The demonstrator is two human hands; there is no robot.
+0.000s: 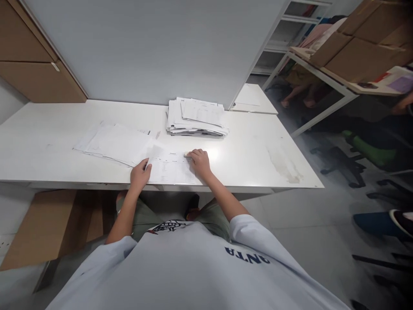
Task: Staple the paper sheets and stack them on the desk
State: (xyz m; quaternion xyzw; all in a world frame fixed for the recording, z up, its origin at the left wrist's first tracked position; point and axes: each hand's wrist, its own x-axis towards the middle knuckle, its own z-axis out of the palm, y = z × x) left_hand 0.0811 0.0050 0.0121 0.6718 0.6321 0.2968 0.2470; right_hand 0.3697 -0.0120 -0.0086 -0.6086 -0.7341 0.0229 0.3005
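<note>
A printed sheet lies on the white desk right in front of me. My left hand rests on the sheet's left edge, fingers curled with the thumb out. My right hand is closed at the sheet's upper right, pinching a small pale object, perhaps an eraser, against the paper.
A thick stack of papers sits behind the sheet, near the grey partition. A looser pile of sheets lies to the left. A stain marks the desk's right side. Another desk with cardboard boxes and office chairs stand at right.
</note>
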